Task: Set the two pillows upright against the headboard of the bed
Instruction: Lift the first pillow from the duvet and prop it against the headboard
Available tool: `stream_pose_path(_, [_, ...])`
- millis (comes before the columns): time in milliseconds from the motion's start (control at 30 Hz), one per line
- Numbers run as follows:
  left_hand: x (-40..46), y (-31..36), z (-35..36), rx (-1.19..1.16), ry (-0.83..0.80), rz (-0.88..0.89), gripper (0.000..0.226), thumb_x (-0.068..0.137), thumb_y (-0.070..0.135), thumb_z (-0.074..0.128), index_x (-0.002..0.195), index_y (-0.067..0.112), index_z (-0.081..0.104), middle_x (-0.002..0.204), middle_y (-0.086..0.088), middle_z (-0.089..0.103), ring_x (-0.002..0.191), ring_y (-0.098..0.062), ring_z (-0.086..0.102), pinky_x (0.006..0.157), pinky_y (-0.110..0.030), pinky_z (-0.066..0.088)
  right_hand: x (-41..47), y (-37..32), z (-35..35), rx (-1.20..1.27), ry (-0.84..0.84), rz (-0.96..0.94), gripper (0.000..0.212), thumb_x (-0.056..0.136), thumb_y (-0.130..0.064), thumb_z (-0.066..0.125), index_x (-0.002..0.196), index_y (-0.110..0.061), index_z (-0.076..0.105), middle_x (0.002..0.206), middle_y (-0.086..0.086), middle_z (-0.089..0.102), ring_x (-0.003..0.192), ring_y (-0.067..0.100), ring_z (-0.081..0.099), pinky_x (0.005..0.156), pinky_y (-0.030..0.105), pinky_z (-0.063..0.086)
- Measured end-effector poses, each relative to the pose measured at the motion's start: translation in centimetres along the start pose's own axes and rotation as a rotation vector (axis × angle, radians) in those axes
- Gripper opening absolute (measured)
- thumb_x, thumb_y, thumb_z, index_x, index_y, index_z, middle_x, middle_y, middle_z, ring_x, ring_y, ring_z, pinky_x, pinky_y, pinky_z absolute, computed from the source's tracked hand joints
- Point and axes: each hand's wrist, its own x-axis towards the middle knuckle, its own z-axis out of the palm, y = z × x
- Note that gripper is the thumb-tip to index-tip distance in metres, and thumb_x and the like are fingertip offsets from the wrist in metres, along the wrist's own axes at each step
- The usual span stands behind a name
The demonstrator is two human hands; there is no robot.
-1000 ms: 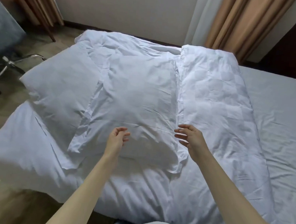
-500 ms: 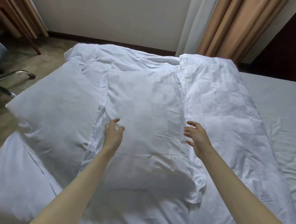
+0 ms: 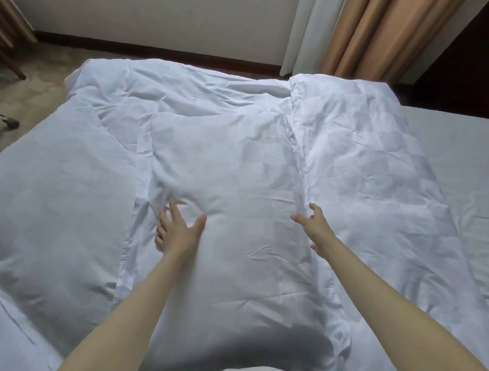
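- The left hand lies flat on the middle pillow, fingers spread, pressing its left side at about 9 o'clock.
- The right hand is at the pillow's right edge, about 3 o'clock, fingers apart, not visibly clamped on the cloth.
- A second pillow lies flat just left.
- A folded white duvet lies along the right.

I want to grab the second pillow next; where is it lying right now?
The second pillow lies flat at the left of the head view, beside the middle pillow that the left hand presses.
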Motion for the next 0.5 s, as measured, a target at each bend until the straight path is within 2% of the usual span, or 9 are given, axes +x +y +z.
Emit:
stream_pose_path(67, [0.3,-0.8,0.6,0.055,0.024,0.022,0.092,0.082,0.061,0.053,0.152,0.026,0.004,0.160,-0.010,0.012,0.143,-0.034,0.018,0.113,-0.048,0.017,1.5,0.9,0.1,-0.038,0.012,0.047,0.078,0.089,-0.034,0.063,0.150,-0.027,0.015,0.156,0.009,0.019,0.138,0.030,0.031,0.103,0.044,0.031])
stream_pose_path(167, [0.5,-1.1,0.9,0.025,0.066,0.029,0.095,0.081,0.059,0.057,0.152,0.024,0.006,0.154,-0.018,0.025,0.139,-0.037,0.026,0.110,-0.049,0.023,3.3,2.2,0.8,-0.065,0.038,0.083,0.081,0.087,-0.040,0.063,0.150,-0.022,0.015,0.155,0.011,0.020,0.137,0.032,0.032,0.107,0.046,0.030])
stream_pose_path(300, [0.2,-0.9,0.8,0.013,0.101,0.029,0.092,0.078,0.058,0.061,0.149,0.017,0.018,0.132,-0.028,0.044,0.123,-0.042,0.043,0.104,-0.047,0.031,4.7,3.3,2.6,0.015,0.101,0.106,0.090,0.081,-0.051,0.066,0.148,-0.011,0.021,0.151,0.009,0.032,0.135,0.030,0.038,0.107,0.034,0.033])
stream_pose_path(333, [0.2,-0.7,0.8,0.008,0.109,0.017,0.090,0.078,0.058,0.062,0.146,0.015,0.022,0.130,-0.028,0.046,0.122,-0.043,0.044,0.103,-0.047,0.032,4.9,3.3,3.2,0.084,0.110,0.113,0.092,0.078,-0.054,0.067,0.146,-0.008,0.026,0.148,0.009,0.039,0.131,0.029,0.043,0.108,0.035,0.036])
stream_pose_path(400, [0.1,0.0,0.9,-0.014,0.112,-0.021,0.090,0.078,0.059,0.061,0.144,0.010,0.025,0.132,-0.028,0.047,0.123,-0.043,0.045,0.103,-0.048,0.034,5.1,3.2,4.5,0.167,0.157,0.119,0.087,0.074,-0.056,0.069,0.138,-0.004,0.040,0.138,0.010,0.051,0.123,0.029,0.051,0.105,0.040,0.043])
stream_pose_path(500, [0.1,1.1,1.3,-0.072,0.082,-0.073,0.091,0.078,0.063,0.057,0.140,0.003,0.028,0.135,-0.024,0.051,0.123,-0.042,0.049,0.100,-0.047,0.038,5.5,3.6,5.8,0.125,0.254,0.073,0.064,0.086,-0.046,0.061,0.129,-0.002,0.046,0.131,0.015,0.055,0.119,0.033,0.054,0.101,0.043,0.044])
